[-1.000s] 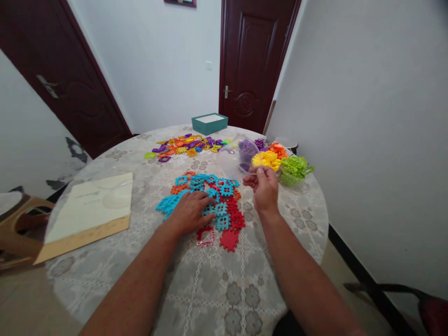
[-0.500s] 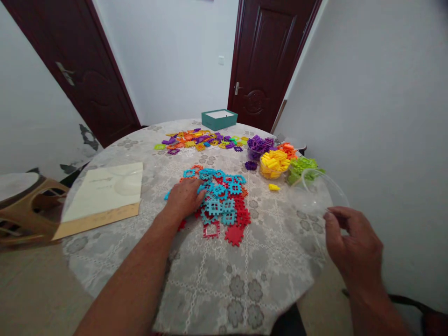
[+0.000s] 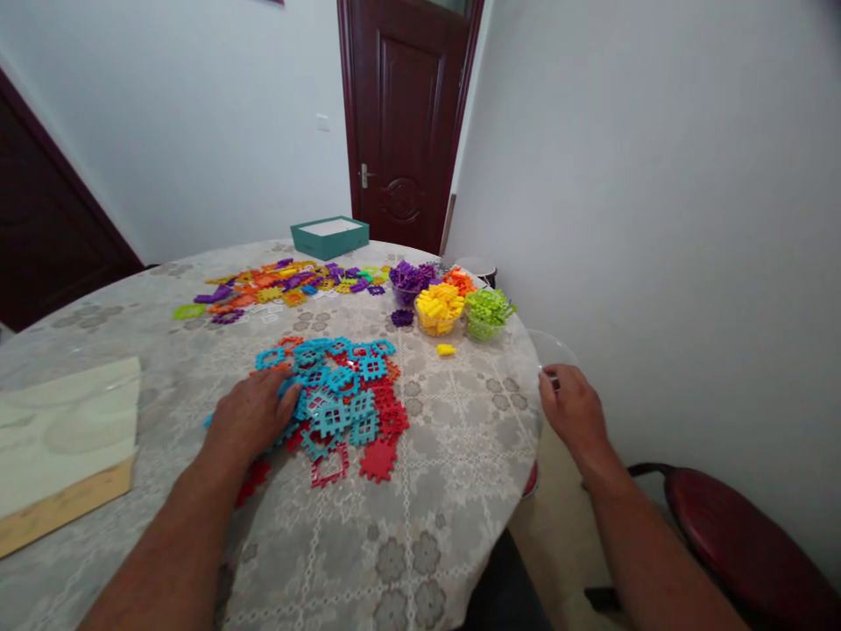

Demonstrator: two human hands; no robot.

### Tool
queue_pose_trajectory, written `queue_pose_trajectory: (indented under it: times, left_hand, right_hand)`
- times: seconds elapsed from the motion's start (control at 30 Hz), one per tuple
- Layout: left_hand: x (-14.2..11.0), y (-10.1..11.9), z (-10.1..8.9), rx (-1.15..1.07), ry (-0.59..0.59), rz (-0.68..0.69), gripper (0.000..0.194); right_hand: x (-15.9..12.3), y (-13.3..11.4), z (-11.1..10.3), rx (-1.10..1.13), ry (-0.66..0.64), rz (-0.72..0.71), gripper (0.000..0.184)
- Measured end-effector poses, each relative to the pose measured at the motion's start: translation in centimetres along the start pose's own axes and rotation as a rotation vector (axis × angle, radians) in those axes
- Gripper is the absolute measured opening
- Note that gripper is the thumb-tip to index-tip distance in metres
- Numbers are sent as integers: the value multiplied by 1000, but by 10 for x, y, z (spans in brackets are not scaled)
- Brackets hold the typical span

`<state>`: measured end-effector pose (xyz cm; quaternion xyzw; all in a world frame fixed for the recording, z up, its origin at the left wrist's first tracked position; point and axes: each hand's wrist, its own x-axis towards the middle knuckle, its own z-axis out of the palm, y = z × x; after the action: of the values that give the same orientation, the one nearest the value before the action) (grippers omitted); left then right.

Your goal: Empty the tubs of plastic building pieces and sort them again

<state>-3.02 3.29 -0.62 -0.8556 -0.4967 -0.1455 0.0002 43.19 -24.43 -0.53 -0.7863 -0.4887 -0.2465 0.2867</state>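
My left hand [image 3: 256, 410] lies palm down on the left side of a heap of blue notched plastic building pieces [image 3: 332, 412]. Its thumb is spread apart; some fingertips are hidden among the pieces. Red pieces [image 3: 379, 459] of the same sort lie beneath and to the right of the blue ones, with a few orange ones [image 3: 289, 343] at the back edge. Beyond the table's right edge, my right hand [image 3: 575, 405] is closed on a clear plastic bowl [image 3: 555, 345], gripping it by the rim. Most of this bowl is hard to make out against the wall.
Filled bowls of purple [image 3: 411, 279], yellow [image 3: 440, 310], orange [image 3: 460, 280] and green pieces [image 3: 487, 313] stand at the back right. A mixed heap [image 3: 276, 285] lies before a teal box [image 3: 330, 237]. Cardboard [image 3: 72, 508] lies left; a red chair [image 3: 742, 535] stands right.
My view has swung to the right, so the table things sit further left. The clear bowl in my right hand was above the table's right side and is now past its edge. My left hand stays at the heap.
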Motion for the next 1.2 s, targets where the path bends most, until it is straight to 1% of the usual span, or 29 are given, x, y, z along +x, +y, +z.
queue_pose_trajectory:
  times: [0.1, 0.2, 0.27, 0.33, 0.4, 0.43, 0.5, 0.57, 0.63, 0.7, 0.77, 0.83, 0.87, 0.93, 1.03, 1.1, 1.2]
  left_hand:
    - [-1, -1, -2, 31, 11, -6, 60]
    - [-1, 1, -6, 14, 31, -31, 58]
    - [-2, 2, -10, 4, 55, -39, 57]
    - [-2, 4, -13, 2, 77, -45, 59]
    - [-2, 5, -14, 8, 84, -50, 60]
    - [-2, 5, -14, 13, 84, -53, 60]
    - [-2, 6, -13, 26, 81, -57, 61]
    - [-2, 6, -11, 33, 80, -62, 60]
    - [-3, 6, -9, 35, 83, -72, 58]
    - [-3, 6, -9, 33, 85, -80, 56]
    - [-3, 6, -10, 32, 84, -86, 55]
    - [-3, 6, -11, 29, 83, -94, 54]
    - [-3, 6, -12, 26, 85, -98, 54]
    - [-4, 7, -13, 16, 97, -98, 53]
    - [-5, 7, -13, -4, 117, -100, 51]
    - [-6, 7, -11, -5, 126, -98, 50]
    - [-6, 6, -8, 2, 139, -83, 48]
  right_hand:
    - [2, 2, 13, 20, -36, -6, 21]
    - [3, 0, 19, 26, -53, -23, 21]
    - [3, -5, 17, 29, -28, -29, 23]
    - [2, -14, 12, 31, 23, -26, 25]
    - [2, -27, 7, 55, 53, -26, 26]
    - [3, -36, 6, 86, 42, -32, 25]
    - [6, -57, 10, 181, -35, -69, 23]
    - [15, -80, 23, 270, -149, -121, 25]
    - [28, -102, 42, 283, -259, -154, 32]
    - [44, -120, 65, 204, -375, -153, 38]
    - [60, -131, 87, 92, -507, -134, 37]
    - [71, -137, 104, -4, -604, -101, 33]
    - [75, -138, 110, -36, -629, -79, 31]
    - [80, -141, 117, -52, -629, -39, 28]
    - [81, -150, 119, 76, -614, -49, 18]
    - [79, -165, 116, 265, -625, -104, 13]
    - [72, -197, 106, 624, -645, -156, 15]
